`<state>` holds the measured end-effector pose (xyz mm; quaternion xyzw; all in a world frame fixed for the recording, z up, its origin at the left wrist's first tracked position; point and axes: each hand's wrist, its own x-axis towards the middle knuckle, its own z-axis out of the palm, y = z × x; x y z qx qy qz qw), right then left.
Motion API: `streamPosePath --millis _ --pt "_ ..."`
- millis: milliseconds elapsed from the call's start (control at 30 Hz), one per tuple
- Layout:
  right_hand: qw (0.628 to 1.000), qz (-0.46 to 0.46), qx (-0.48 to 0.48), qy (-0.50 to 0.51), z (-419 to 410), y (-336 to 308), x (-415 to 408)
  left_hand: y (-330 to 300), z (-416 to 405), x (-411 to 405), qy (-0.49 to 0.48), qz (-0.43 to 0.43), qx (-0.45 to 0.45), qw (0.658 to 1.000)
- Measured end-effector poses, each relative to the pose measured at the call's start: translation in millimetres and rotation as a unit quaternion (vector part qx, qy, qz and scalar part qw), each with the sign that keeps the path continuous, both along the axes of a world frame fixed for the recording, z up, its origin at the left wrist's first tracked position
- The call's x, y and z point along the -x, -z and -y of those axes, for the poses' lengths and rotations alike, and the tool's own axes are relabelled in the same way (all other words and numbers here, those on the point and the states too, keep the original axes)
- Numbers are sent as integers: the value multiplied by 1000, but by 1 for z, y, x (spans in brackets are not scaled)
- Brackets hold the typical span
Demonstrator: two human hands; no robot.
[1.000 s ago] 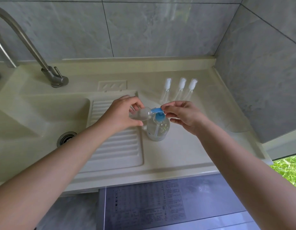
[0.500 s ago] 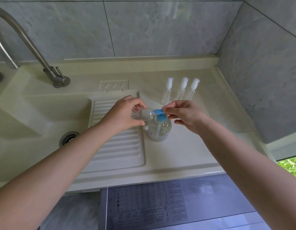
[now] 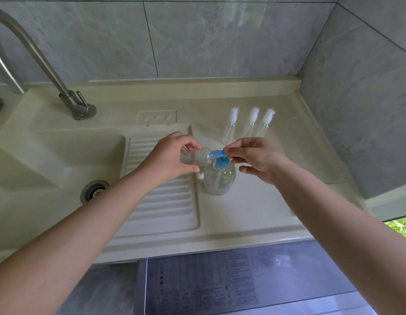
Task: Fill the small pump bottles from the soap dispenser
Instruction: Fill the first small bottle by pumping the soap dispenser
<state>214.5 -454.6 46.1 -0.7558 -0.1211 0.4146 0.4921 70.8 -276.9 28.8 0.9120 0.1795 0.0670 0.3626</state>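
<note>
In the head view almost nothing has changed: the left hand [image 3: 167,159] still holds a small clear bottle [image 3: 198,157] tilted against the blue nozzle of the soap dispenser [image 3: 219,176], whose pump head the right hand [image 3: 257,159] pinches. Filling probably continues. Three pump tops [image 3: 250,120] lie behind on the cream counter [image 3: 254,208], beside the sink [image 3: 49,169] and grey tiles [image 3: 220,37].

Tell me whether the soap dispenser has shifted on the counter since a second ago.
No. The soap dispenser keeps its place beside the ribbed drainboard, right at its edge.
</note>
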Motion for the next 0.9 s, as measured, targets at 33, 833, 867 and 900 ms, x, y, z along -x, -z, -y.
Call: streamPosePath --millis 33,833,867,900 --pt "1000 -3 -1 5 -1 -1 1 0 0 0 -1 1 2 1000" --pt "996 -62 -46 46 1 2 6 4 0 2 -3 23 -2 1000" --pt "996 -61 -50 47 1 1 5 3 0 2 -3 24 -1 1000" --pt "996 -54 -51 45 0 0 4 2 -1 2 -2 27 0 1000"
